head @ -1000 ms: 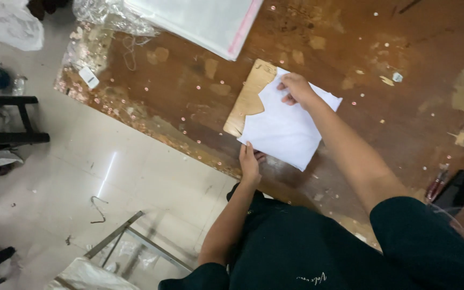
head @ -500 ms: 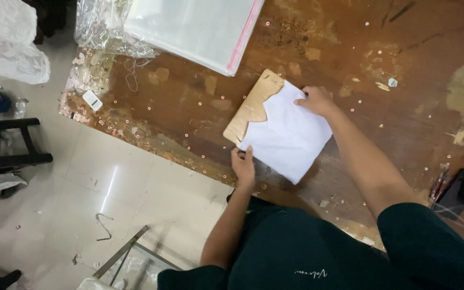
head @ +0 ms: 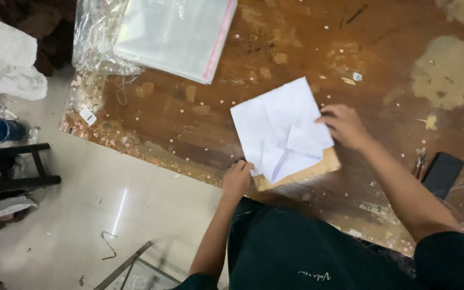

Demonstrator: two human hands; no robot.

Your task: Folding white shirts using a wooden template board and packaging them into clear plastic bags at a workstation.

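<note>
Your left hand pinches the near-left corner of the paper, fingers closed on the edge where it overhangs the card. That grip pins the corner so the sheet cannot slide. Your right hand rests on the paper's right edge, fingers curled down and pressing on it; whether it grips the edge or only bears on it cannot be told. Together the two hands hold opposite sides, which keeps the creased sheet flat and stretched.

The paper is white, roughly square, with fold lines crossing it. It lies on the desk, close to the near edge. The card, a tan board, lies under the paper; only a strip shows along the paper's near side, so it seems to serve as a stiff backing.

Beyond the paper, toward the far left, a stack of clear bags with a pink sealing strip rests on the desk, out of the working area. To the right of the paper, past your right forearm, a dark flat phone-like object lies near the desk edge. Left of the paper, off the desk, a dark stool stands on the pale floor.
</note>
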